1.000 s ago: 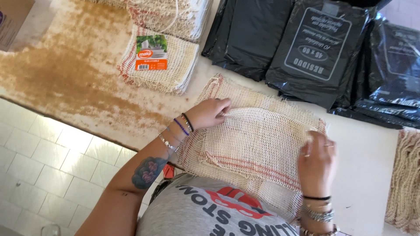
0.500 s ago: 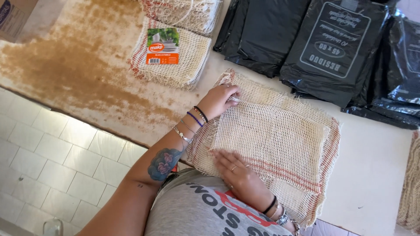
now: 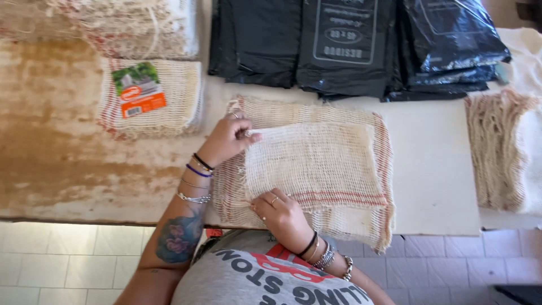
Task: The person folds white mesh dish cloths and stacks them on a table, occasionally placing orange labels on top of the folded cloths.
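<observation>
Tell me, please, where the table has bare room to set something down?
Bare white table lies between the woven mesh cloth and the cloth pile at right. The brown-stained surface left of the left hand is free too. The far edge is crowded: black bags, labelled cloth bundle.

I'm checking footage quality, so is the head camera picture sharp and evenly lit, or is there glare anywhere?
Head view: sharp on the left hand, right hand and mesh cloth; bright glare on the black plastic bags; white table nearly washed out.
</observation>
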